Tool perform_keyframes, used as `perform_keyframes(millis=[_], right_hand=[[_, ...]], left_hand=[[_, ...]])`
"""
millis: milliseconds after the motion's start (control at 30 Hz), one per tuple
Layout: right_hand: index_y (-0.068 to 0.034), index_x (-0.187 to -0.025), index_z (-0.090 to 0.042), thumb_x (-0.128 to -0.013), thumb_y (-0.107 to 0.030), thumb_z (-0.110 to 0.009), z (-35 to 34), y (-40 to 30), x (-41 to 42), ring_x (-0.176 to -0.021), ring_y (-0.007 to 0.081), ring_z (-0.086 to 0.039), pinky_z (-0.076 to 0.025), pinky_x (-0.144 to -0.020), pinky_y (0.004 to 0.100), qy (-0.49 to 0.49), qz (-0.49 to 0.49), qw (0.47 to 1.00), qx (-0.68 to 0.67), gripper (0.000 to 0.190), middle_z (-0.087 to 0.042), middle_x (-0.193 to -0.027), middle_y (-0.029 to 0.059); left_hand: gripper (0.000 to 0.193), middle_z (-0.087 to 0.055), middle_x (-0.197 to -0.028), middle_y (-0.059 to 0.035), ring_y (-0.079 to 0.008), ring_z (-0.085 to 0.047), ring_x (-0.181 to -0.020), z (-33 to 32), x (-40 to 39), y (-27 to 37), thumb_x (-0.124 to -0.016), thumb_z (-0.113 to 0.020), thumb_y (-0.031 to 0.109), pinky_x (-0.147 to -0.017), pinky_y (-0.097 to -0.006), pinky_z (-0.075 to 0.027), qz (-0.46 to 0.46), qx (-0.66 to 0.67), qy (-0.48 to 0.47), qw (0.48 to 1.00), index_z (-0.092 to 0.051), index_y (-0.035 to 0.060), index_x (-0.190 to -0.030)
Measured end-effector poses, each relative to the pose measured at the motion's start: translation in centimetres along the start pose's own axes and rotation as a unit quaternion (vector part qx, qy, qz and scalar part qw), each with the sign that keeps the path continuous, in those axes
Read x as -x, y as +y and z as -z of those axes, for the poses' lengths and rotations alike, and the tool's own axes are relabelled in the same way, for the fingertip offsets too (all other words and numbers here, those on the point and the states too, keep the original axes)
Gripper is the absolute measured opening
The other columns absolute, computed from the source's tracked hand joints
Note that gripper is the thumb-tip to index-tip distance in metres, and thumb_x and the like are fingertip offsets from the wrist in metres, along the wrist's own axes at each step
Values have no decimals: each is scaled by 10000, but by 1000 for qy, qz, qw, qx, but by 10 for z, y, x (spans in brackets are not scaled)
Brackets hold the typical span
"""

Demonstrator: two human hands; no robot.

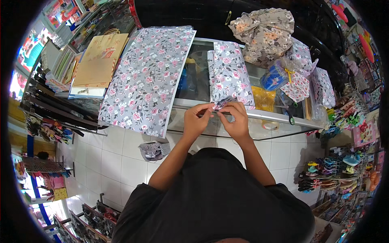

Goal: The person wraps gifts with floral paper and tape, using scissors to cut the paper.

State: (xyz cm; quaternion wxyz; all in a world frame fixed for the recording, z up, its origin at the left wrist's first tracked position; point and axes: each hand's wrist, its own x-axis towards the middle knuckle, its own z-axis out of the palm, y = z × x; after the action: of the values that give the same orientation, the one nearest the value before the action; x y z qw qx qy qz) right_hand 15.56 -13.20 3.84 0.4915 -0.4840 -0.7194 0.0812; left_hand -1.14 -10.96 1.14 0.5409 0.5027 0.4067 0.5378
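A parcel in grey floral wrapping paper [229,71] lies on a glass-topped display counter [273,117], its near end at the counter's front edge. My left hand [197,117] pinches the left part of the paper at that near end between thumb and fingers. Close beside it, my right hand [235,115] has its fingers on the same end of the paper, thumb and index finger nearly meeting. The fingers partly hide the fold there. To the left, a large sheet of matching floral paper [149,79] overhangs the counter's front edge.
Brown paper gift bags [97,60] lie at the left. On the right are scissors with green-edged handles [291,118], a blue wrapped item [273,76], a small floral box [296,88] and a large brown floral bundle [267,33]. Crumpled paper [153,150] rests on the tiled floor.
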Motion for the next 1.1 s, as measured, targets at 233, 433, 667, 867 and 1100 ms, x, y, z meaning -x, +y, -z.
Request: perform_keyframes(millis=[233, 433, 667, 867, 1100], right_hand=[[-40, -884, -695, -678, 16, -791, -3, 3, -1, -928, 303, -608, -503, -809, 386, 3, 10, 1000, 7, 234, -648, -968, 107], [-34, -911, -692, -693, 22, -764, 4, -1, -7, -928, 318, -600, -498, -810, 385, -17, 25, 999, -14, 236, -643, -975, 122], [-22, -919, -673, -746, 26, -724, 7, 0, -13, -919, 320, -596, -490, -803, 387, -38, 23, 999, -21, 187, -631, -964, 117], [-9, -913, -680, -783, 16, -721, 8, 0, -17, -913, 304, -598, -483, -816, 381, -47, 22, 999, -15, 139, -633, -963, 113], [-21, -907, -678, -784, -10, -735, 3, 1, -19, -903, 324, -612, -500, -839, 402, -24, 23, 999, 5, 136, -632, -964, 107]], left_hand=[[247, -734, -998, -78, -128, -712, -849, -1, 4, 15, -867, -736, 91, -631, -224, -500, -64, -105, -37, 992, -727, 33, -1108], [287, -732, -968, -86, -134, -705, -809, -2, 3, 9, -822, -790, 111, -588, -231, -469, -133, -164, -19, 977, -733, 47, -1096], [199, -734, -920, -98, -132, -676, -729, -6, 2, 10, -850, -744, 54, -553, -242, -460, -175, -191, 10, 966, -738, 31, -1048], [185, -733, -921, -103, -142, -668, -708, -7, 2, 9, -859, -732, 51, -563, -243, -480, -190, -200, 17, 961, -739, 30, -1043], [192, -739, -921, -93, -132, -678, -749, -6, 3, 6, -849, -746, 33, -580, -233, -486, -194, -213, 24, 957, -747, 33, -1042]])
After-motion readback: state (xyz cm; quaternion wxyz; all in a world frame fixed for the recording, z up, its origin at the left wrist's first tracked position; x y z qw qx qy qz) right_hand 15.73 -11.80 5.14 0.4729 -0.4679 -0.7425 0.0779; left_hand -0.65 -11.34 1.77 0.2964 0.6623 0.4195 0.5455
